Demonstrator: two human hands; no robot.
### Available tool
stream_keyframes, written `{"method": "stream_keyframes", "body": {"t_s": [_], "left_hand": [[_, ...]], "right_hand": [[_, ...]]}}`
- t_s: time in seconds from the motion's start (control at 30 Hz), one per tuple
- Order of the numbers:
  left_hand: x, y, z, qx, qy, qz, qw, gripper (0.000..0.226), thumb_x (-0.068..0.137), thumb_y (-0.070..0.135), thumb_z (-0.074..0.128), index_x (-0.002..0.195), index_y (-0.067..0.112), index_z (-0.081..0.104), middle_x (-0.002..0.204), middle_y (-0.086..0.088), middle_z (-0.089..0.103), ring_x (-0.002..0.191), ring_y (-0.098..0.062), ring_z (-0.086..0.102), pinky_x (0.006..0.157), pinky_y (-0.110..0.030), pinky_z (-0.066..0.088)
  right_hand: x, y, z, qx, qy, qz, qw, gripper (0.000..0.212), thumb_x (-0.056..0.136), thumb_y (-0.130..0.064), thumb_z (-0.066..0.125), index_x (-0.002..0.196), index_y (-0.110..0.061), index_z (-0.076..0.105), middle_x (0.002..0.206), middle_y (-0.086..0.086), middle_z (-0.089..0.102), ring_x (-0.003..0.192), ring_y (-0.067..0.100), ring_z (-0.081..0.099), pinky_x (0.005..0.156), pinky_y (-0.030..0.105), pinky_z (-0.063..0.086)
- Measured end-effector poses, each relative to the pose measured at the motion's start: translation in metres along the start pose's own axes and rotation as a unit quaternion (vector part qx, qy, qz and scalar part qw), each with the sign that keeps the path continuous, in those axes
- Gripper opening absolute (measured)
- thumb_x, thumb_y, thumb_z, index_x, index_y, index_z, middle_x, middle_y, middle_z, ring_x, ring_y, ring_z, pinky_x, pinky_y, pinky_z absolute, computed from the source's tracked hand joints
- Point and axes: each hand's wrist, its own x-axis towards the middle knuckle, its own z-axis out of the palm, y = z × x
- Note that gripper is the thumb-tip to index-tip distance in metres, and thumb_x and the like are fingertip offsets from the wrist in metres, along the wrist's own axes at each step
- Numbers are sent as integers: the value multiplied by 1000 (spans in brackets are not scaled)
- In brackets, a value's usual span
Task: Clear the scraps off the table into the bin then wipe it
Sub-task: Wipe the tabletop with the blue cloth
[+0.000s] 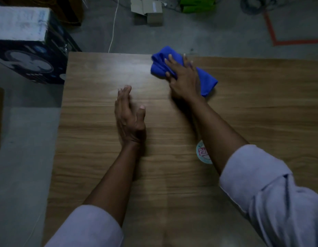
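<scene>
Pale sleeves fill the near edge, with both forearms out over the wooden table. No scraps show on the top and the bin is not in view, so the step looks like the wipe. Blue cloth lies bunched at the far edge, right of centre. Right hand lies flat on it, fingers spread and pressing, not curled round it. Left hand stands on its edge mid-table, fingers straight and together, thumb up, holding nothing. Round printed disc, sticker or lid, sits partly under the right forearm. To wipe well: flatten the cloth for more contact, press evenly through the palm, overlap passes from far edge to near, and move the left hand out of the path.
</scene>
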Motion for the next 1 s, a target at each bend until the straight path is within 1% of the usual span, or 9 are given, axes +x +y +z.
{"method": "stream_keyframes", "body": {"t_s": [0.2, 0.33, 0.4, 0.47, 0.6, 0.73, 0.87, 0.93, 1.0], "left_hand": [[-5, 5, -10, -98, -25, -40, 994, 55, 91, 25, 50, 138, -3, 55, 140, -19, 58, 131, -32, 56, 110, -52, 46], [-26, 11, -27, -157, -58, -60, 984, 59, 89, 21, 52, 142, -6, 49, 143, -22, 55, 130, -21, 56, 114, -39, 43], [-46, 12, -35, -173, -60, -62, 981, 61, 88, 20, 51, 144, -5, 47, 146, -20, 52, 131, -13, 55, 114, -34, 42], [-71, 6, -45, -167, -60, -66, 982, 61, 89, 24, 51, 145, 1, 48, 147, -16, 51, 134, -15, 52, 116, -40, 40], [-126, -6, -60, -118, -57, -77, 988, 57, 89, 32, 53, 146, 33, 51, 151, 4, 51, 144, -22, 44, 121, -61, 25], [-173, -8, -67, -102, -56, -84, 990, 62, 88, 33, 54, 149, 20, 46, 153, -5, 49, 145, -25, 42, 120, -64, 21], [-209, 3, -84, -122, -45, -111, 985, 67, 90, 33, 53, 151, 7, 43, 155, -14, 46, 146, -30, 40, 119, -62, 27], [-226, 9, -93, -132, -35, -122, 983, 66, 91, 30, 51, 150, 3, 43, 155, -14, 45, 147, -29, 40, 119, -61, 28], [-240, 9, -98, -125, -29, -114, 985, 63, 92, 27, 51, 149, 1, 44, 154, -15, 47, 145, -30, 42, 118, -62, 30]], "right_hand": [[-133, -17, 5, 60, -88, -175, 979, 61, 87, -25, 54, 148, -29, 50, 157, -9, 41, 153, 28, 20, 122, 43, 12], [-189, 3, -18, 79, -187, -327, 923, 66, 81, -24, 45, 146, -19, 53, 155, -1, 45, 151, 28, 25, 123, 40, 17], [-170, 20, -33, 108, -127, -283, 945, 61, 84, -20, 46, 143, -8, 54, 150, 12, 50, 145, 30, 36, 121, 41, 26], [-135, 33, -41, 118, -26, -164, 979, 50, 95, -21, 48, 143, -6, 53, 149, 16, 50, 142, 36, 40, 119, 47, 31], [-113, 21, -20, -12, -19, -24, 999, 49, 104, -37, 43, 153, -34, 39, 163, -9, 30, 155, 31, 14, 122, 58, 7], [-199, -26, 7, -1, -13, -148, 989, 55, 98, -27, 54, 151, -32, 43, 160, -6, 37, 153, 34, 19, 120, 63, 5], [-321, -42, 13, 49, -115, -302, 945, 49, 96, -30, 47, 144, -27, 55, 153, -4, 48, 148, 35, 31, 120, 57, 16], [-345, -33, -4, 101, -181, -316, 926, 50, 93, -28, 45, 141, -24, 59, 150, -4, 51, 148, 31, 32, 121, 48, 18], [-337, -21, -26, 137, -173, -279, 935, 55, 84, -15, 49, 138, -15, 61, 145, 5, 57, 142, 31, 42, 117, 41, 27]]}}
